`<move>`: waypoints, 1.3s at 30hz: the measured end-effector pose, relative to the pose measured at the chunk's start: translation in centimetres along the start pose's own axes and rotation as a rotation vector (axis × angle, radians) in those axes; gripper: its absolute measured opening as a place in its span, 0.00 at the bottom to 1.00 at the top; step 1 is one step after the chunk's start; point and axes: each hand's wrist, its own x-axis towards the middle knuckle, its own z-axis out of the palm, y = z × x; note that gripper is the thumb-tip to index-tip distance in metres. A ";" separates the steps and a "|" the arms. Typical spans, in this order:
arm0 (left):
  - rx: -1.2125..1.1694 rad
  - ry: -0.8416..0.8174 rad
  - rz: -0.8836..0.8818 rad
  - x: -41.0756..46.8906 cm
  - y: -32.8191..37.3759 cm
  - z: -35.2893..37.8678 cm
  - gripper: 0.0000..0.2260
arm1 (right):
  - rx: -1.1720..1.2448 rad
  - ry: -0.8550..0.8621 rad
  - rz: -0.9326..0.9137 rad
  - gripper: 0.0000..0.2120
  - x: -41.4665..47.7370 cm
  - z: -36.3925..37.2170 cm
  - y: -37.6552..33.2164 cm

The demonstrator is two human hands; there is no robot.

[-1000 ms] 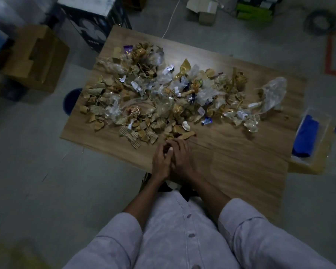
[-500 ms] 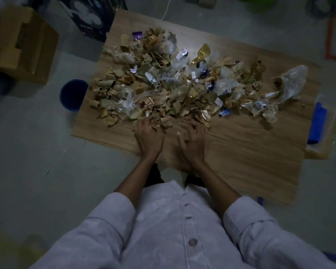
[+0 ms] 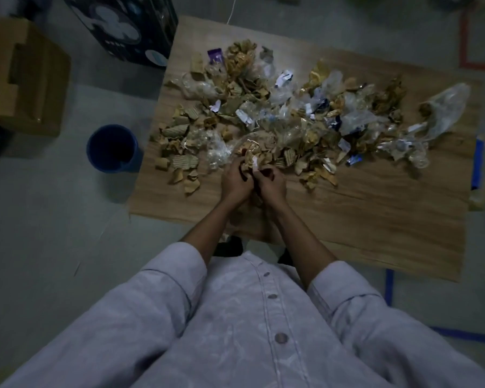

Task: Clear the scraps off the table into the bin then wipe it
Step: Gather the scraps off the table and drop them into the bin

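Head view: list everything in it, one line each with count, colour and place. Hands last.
table: one, wood brown, centre
scraps: many, tan card, clear plastic, foil; across the table's far half
bin: one, dark blue, floor left of the table
cardboard box: one, brown, floor far left
printed box: one, black with pale print, floor beyond the table
blue item: one, table's right edge, mostly hidden
red tape: lines, floor top right
blue tape: strips, floor lower right
shirt: one, pale grey, bottom
left hand: one, grips scraps at the pile's near edge
right hand: one, beside it, grips scraps too
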 end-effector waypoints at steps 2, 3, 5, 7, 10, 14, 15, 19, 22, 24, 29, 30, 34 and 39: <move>-0.101 -0.051 0.021 0.3 0.8 -1.2 0.22 | 0.188 -0.032 0.029 0.17 -0.7 -0.5 -0.9; -0.150 -0.076 0.039 0.4 1.4 -1.6 0.21 | 0.263 -0.042 0.030 0.15 -1.6 -1.0 -2.1; -0.230 -0.111 0.078 0.8 3.1 -2.5 0.21 | 0.390 -0.045 0.009 0.15 -2.3 -2.2 -3.8; -0.319 -0.175 0.130 1.6 5.3 -2.9 0.21 | 0.489 -0.004 -0.032 0.17 -2.0 -3.4 -5.0; -0.440 -0.316 0.103 3.3 9.1 -3.1 0.22 | 0.420 0.152 -0.132 0.32 -0.6 -4.8 -6.9; -0.120 -0.306 0.281 4.9 9.0 -3.3 0.25 | -0.249 0.428 -0.380 0.32 -0.4 -6.1 -7.9; 0.025 -0.242 0.339 4.8 7.9 -3.7 0.25 | -0.478 0.513 -0.464 0.31 -0.7 -5.9 -7.6; 0.236 0.102 0.395 1.4 -0.3 -5.8 0.22 | -0.965 0.357 -0.889 0.30 -2.5 -1.1 -4.1; 0.285 0.365 0.164 -0.3 -7.6 -7.7 0.26 | -1.154 0.006 -1.096 0.32 -3.7 5.0 -1.2; 0.218 0.466 0.012 -0.7 -10.8 -9.3 0.28 | -1.113 -0.272 -1.142 0.30 -4.6 8.9 -0.3; 0.144 0.418 0.049 -1.7 -13.5 -11.3 0.25 | -1.208 -0.542 -1.230 0.32 -4.5 15.2 0.9; 0.218 0.365 0.063 -1.9 -13.8 -11.1 0.27 | -1.247 -0.526 -1.262 0.33 -4.2 15.3 1.3; 0.390 0.235 0.054 -2.1 -14.4 -9.5 0.32 | -1.317 -0.473 -1.317 0.34 -2.4 14.4 1.0; 0.532 0.249 0.053 -1.9 -15.1 -8.1 0.34 | -1.144 -0.293 -0.971 0.30 0.5 11.5 -1.1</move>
